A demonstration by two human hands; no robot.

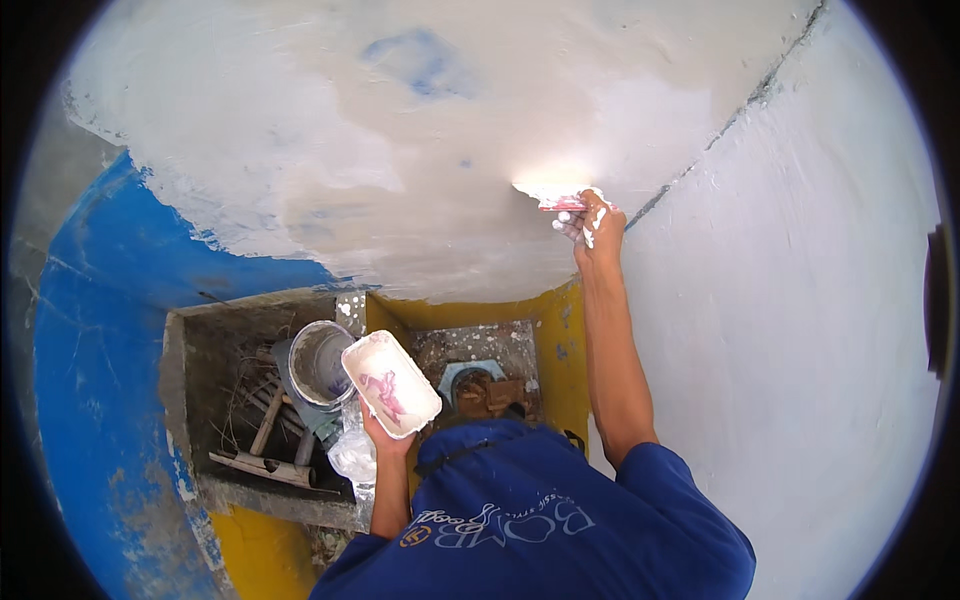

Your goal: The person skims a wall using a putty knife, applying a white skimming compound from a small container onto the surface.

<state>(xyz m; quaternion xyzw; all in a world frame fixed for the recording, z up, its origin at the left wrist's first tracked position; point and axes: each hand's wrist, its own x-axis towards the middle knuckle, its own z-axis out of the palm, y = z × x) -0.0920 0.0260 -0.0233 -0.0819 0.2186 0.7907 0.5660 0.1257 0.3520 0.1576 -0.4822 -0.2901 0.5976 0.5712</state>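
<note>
My right hand, smeared with white paste, is closed round a putty knife with a pinkish-red edge. White filler covers much of the knife, and its blade lies at the wall, which is patchy grey and white. Lower down, my left hand grips a white rectangular tub from beneath. Pinkish streaks and some pale residue show inside the tub. Most of the left fingers are hidden under it.
A paste-stained bucket stands left of the tub, by a concrete basin holding sticks and debris. A clear plastic bag lies below. A light blue squat toilet holds brown rubble. The side wall rises on the right.
</note>
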